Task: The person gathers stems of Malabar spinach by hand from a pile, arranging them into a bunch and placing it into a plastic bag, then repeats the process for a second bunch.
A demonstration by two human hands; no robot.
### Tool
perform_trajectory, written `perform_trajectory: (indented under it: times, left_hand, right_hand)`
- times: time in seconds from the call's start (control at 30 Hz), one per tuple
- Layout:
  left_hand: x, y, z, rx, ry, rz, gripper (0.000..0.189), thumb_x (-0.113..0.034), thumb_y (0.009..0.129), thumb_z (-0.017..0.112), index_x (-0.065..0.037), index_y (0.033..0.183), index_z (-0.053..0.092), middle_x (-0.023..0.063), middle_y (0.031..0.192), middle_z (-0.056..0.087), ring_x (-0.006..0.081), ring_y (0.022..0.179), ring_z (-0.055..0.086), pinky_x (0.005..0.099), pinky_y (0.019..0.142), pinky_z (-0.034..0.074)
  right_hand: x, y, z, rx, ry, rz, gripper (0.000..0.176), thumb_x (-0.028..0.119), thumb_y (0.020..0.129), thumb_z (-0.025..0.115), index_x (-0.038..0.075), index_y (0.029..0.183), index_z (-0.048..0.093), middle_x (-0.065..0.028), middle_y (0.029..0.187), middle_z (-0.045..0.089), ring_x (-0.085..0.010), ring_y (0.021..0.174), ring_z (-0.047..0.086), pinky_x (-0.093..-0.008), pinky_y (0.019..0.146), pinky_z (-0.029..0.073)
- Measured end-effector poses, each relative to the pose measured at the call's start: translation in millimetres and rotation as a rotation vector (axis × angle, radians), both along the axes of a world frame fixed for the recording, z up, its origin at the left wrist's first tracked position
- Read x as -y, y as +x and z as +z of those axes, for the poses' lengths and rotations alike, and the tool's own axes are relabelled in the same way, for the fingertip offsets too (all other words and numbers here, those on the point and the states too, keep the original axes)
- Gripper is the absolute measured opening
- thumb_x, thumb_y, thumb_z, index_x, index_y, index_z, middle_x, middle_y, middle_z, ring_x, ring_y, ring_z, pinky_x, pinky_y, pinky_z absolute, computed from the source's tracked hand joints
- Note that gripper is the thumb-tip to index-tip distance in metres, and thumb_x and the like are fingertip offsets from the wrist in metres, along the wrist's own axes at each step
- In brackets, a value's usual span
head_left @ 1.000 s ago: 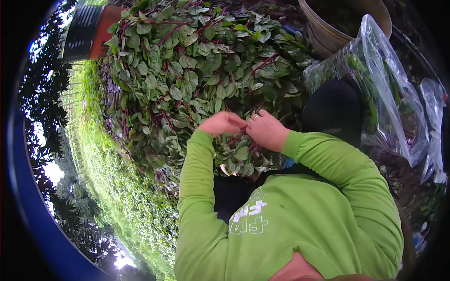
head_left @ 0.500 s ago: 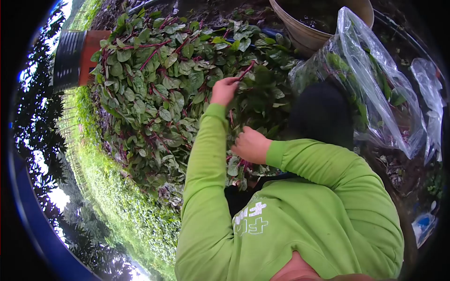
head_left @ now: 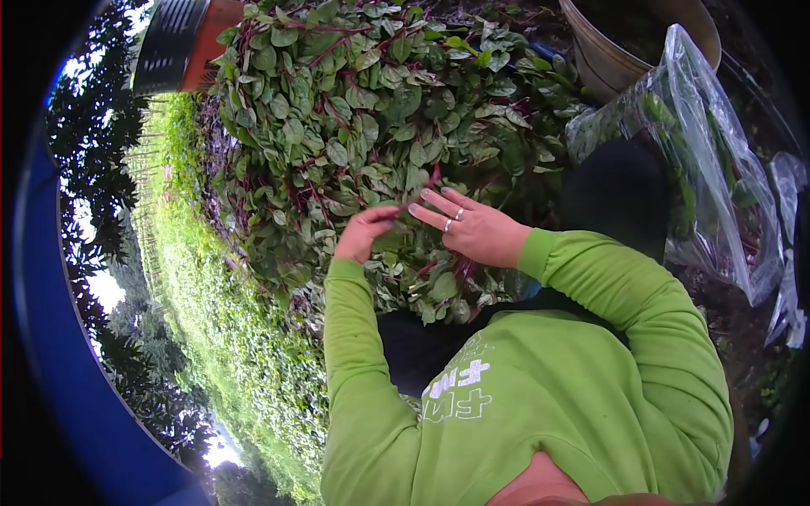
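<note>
A big heap of dark green leaves on reddish-purple stems (head_left: 337, 152) spreads in front of me. My left hand (head_left: 361, 234) is closed, pinching a purple-red leafy stem (head_left: 434, 179) between thumb and fingers; the stem points up and to the right. Right beside it is my right hand (head_left: 485, 232), palm down with its fingers stretched out and rings on them. Its fingertips meet the lower part of that stem. More leaves and stems (head_left: 443, 287) lie below both hands, close to my lap.
A clear plastic bag (head_left: 700, 160) with leaves inside stands to the right, by my dark-clothed knee (head_left: 616, 194). Behind it is a beige bucket (head_left: 595, 63). A black and orange container (head_left: 181, 46) sits at the upper left, beside bright greenery (head_left: 194, 278).
My left hand has come down and left with the stem, toward my body. My right hand has moved up and right, and its curled fingers are now stretched out at the stem.
</note>
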State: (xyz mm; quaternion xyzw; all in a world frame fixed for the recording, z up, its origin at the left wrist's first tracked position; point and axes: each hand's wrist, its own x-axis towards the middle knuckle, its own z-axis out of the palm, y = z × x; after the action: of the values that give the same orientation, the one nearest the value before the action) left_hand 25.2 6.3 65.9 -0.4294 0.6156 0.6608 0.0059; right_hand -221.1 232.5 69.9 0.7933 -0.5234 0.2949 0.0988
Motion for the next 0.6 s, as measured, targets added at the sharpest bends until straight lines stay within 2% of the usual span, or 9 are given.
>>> perform_trajectory:
  times: [0.03,0.1,0.17,0.27,0.3,0.4,0.47,0.53,0.6]
  left_hand:
    - [-10.7,6.1,-9.9,0.016,0.081,0.001,0.035,0.008,0.088,0.067,-0.002,0.122,0.073,0.0021,0.113,0.073,0.0130,0.106,0.065,0.0280,0.100,0.048]
    - [-27.4,9.6,-20.9,0.029,0.243,-0.040,0.037,0.010,0.083,0.068,-0.001,0.118,0.074,0.0048,0.117,0.072,0.0157,0.110,0.064,0.0307,0.102,0.048]
    - [-33.0,3.8,-21.9,0.036,0.234,-0.219,0.037,0.006,0.082,0.068,0.000,0.118,0.074,0.0063,0.121,0.070,0.0167,0.114,0.062,0.0323,0.101,0.048]
    - [-15.3,-13.9,-31.4,-0.192,0.041,-0.021,0.036,-0.004,0.083,0.068,0.000,0.118,0.074,0.0081,0.122,0.069,0.0179,0.116,0.061,0.0323,0.102,0.046]
    - [-6.0,-28.4,-36.8,-0.085,-0.169,0.092,0.039,-0.011,0.082,0.065,0.001,0.119,0.073,0.0092,0.130,0.066,0.0199,0.119,0.061,0.0340,0.105,0.045]
    - [-4.3,-85.3,-100.2,0.217,-1.091,-0.007,0.048,-0.010,0.082,0.062,0.000,0.128,0.067,0.0168,0.137,0.060,0.0302,0.120,0.061,0.0430,0.104,0.046]
    - [-5.1,-101.9,-106.6,0.408,-1.374,-0.098,0.051,-0.012,0.082,0.062,0.000,0.132,0.065,0.0214,0.135,0.061,0.0361,0.119,0.062,0.0467,0.104,0.047]
    - [-6.9,-121.7,-91.5,0.583,-1.320,-0.195,0.053,-0.014,0.083,0.062,0.002,0.134,0.063,0.0256,0.127,0.066,0.0409,0.116,0.063,0.0482,0.102,0.049]
    - [14.2,-115.3,-91.7,0.514,-1.240,-0.125,0.051,-0.015,0.083,0.060,-0.001,0.132,0.065,0.0257,0.120,0.069,0.0417,0.111,0.065,0.0491,0.098,0.051]
  right_hand:
    - [0.9,2.1,-2.1,0.016,-0.003,-0.012,0.011,0.019,0.087,0.062,0.013,0.086,0.072,-0.0023,0.102,0.066,-0.0219,0.100,0.064,-0.0365,0.088,0.046]
    - [0.7,5.5,-11.4,0.025,0.102,-0.012,0.011,0.019,0.087,0.062,0.014,0.088,0.072,-0.0018,0.100,0.065,-0.0216,0.100,0.063,-0.0364,0.088,0.046]
    - [0.1,10.0,-24.4,0.014,0.315,0.018,0.012,0.020,0.088,0.062,0.015,0.090,0.072,-0.0018,0.099,0.065,-0.0214,0.100,0.064,-0.0364,0.088,0.045]
    - [1.0,11.4,-18.8,-0.080,0.378,0.045,0.012,0.020,0.088,0.061,0.017,0.092,0.072,-0.0016,0.097,0.066,-0.0196,0.099,0.064,-0.0362,0.088,0.045]
    - [0.9,12.5,-19.2,-0.106,0.384,0.056,0.012,0.021,0.088,0.061,0.017,0.091,0.072,-0.0016,0.097,0.066,-0.0193,0.098,0.065,-0.0362,0.088,0.045]
    - [-0.3,15.3,-22.6,-0.157,0.462,0.096,0.012,0.022,0.087,0.062,0.018,0.091,0.073,-0.0010,0.095,0.067,-0.0192,0.096,0.066,-0.0363,0.088,0.045]
    - [-0.5,15.4,-25.3,-0.169,0.489,0.100,0.012,0.022,0.087,0.062,0.019,0.090,0.073,-0.0009,0.094,0.067,-0.0193,0.095,0.066,-0.0363,0.087,0.045]
    - [-0.1,11.4,-29.0,-0.173,0.499,0.094,0.012,0.022,0.086,0.063,0.019,0.090,0.074,-0.0008,0.093,0.066,-0.0194,0.094,0.066,-0.0363,0.087,0.045]
    - [1.4,10.1,-32.4,-0.147,0.492,0.077,0.012,0.022,0.086,0.063,0.019,0.090,0.074,-0.0007,0.093,0.066,-0.0194,0.093,0.066,-0.0363,0.087,0.045]
